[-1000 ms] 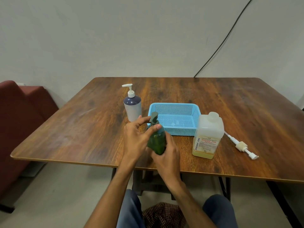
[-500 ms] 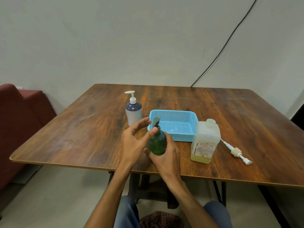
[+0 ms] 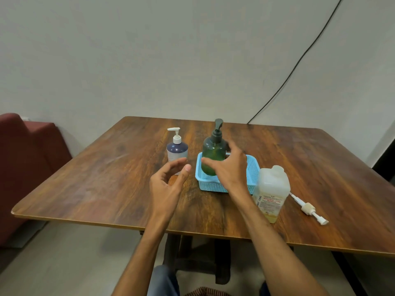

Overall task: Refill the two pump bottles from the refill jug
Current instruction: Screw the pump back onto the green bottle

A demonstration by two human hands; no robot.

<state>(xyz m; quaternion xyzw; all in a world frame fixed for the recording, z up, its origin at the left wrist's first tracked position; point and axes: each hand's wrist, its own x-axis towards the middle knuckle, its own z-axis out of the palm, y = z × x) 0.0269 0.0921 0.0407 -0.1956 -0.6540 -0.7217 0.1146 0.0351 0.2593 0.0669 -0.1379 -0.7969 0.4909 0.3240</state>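
Note:
The green pump bottle (image 3: 214, 150) stands upright in the left end of the blue basket (image 3: 253, 167). My right hand (image 3: 229, 167) hovers at the bottle's right side with its fingers spread; the thumb lies across the bottle's front, and no firm grip shows. My left hand (image 3: 168, 182) floats above the table in front of the white pump bottle with the dark top (image 3: 177, 151), fingers loosely curled and holding nothing. Right of the basket stands the translucent refill jug (image 3: 272, 189), a little yellow liquid at its bottom.
A loose white pump with its tube (image 3: 307, 208) lies on the wooden table (image 3: 96, 184) to the right of the jug. A red sofa (image 3: 27, 159) stands at the left. A black cable (image 3: 299, 58) runs down the wall behind.
The green bottle went from both hands near the table's front edge into the basket. My left hand came off it and my right hand has spread its fingers. The camera has tilted upward.

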